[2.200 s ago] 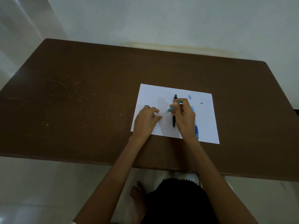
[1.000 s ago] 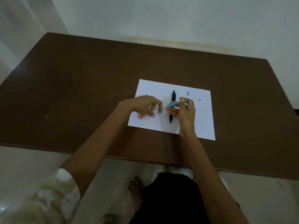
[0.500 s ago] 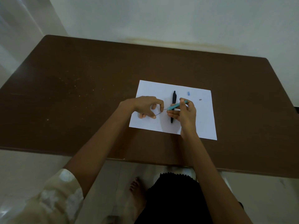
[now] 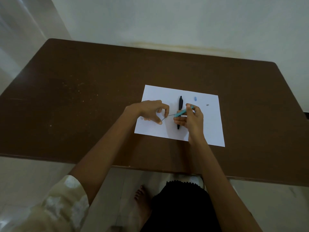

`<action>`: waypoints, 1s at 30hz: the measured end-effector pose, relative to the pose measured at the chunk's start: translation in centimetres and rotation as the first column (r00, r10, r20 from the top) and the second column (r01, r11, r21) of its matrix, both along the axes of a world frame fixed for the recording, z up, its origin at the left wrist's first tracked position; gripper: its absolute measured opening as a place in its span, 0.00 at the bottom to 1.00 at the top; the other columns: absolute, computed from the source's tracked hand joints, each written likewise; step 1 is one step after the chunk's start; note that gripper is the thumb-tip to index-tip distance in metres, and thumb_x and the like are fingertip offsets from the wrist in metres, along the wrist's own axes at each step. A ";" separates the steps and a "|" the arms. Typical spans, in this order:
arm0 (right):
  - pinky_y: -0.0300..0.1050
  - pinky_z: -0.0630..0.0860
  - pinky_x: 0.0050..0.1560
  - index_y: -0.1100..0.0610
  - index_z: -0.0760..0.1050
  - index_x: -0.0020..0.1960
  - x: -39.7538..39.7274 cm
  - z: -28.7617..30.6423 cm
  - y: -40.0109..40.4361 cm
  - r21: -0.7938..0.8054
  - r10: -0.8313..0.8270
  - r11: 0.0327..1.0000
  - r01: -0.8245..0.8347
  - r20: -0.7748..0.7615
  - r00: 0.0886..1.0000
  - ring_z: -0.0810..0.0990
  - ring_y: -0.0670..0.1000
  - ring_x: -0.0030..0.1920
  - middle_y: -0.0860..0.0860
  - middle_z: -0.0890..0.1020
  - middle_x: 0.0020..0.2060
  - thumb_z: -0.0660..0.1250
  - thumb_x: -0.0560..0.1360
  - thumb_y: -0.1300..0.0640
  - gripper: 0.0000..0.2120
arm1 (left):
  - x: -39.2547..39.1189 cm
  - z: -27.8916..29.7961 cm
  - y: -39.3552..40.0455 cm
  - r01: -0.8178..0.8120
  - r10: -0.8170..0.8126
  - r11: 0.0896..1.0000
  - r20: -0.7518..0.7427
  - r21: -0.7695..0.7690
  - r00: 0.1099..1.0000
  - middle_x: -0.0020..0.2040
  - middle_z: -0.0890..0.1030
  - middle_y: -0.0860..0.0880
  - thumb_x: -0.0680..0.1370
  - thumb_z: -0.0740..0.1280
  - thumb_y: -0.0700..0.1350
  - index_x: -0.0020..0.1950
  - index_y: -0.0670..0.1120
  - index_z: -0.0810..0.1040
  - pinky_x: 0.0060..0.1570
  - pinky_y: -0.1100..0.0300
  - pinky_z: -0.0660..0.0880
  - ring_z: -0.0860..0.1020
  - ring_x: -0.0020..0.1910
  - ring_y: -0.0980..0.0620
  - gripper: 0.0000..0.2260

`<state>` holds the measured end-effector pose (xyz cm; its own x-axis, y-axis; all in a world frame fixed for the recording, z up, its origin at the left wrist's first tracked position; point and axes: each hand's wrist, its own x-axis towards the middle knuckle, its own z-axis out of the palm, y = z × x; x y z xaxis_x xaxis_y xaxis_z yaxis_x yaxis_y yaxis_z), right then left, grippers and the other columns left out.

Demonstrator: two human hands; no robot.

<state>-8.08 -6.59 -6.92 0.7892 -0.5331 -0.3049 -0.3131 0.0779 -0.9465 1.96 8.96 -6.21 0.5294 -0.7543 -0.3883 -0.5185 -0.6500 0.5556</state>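
Observation:
A white sheet of paper (image 4: 212,124) lies on the brown table (image 4: 83,101). My right hand (image 4: 192,121) grips a teal pen barrel (image 4: 181,112), held tilted above the sheet. A thin dark refill (image 4: 167,116) sticks out of the barrel's left end, and my left hand (image 4: 151,111) pinches the refill's tip between thumb and forefinger. A black pen (image 4: 180,106) lies on the paper under my right hand, partly hidden by it.
A small blue cap (image 4: 195,98) and a tiny grey part (image 4: 207,105) lie on the paper's far right area. A pale wall stands behind the table. My bare foot (image 4: 142,198) is on the tiled floor below the table's near edge.
My left hand came off the paper and took hold of the thin refill at the teal barrel's end. Over the last second both hands have stayed almost still.

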 end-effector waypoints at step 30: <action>0.33 0.68 0.26 0.55 0.72 0.51 1.2 0.4 2.6 -0.163 0.385 0.873 -0.460 -0.350 0.854 0.72 0.47 0.32 0.52 0.75 0.37 0.61 0.77 0.50 0.09 | -1.9 -1.4 1.4 -0.172 0.195 0.958 0.081 -0.229 0.978 0.48 0.70 0.55 0.69 0.73 0.48 0.48 0.54 0.71 0.34 0.67 0.63 0.69 0.39 0.58 0.13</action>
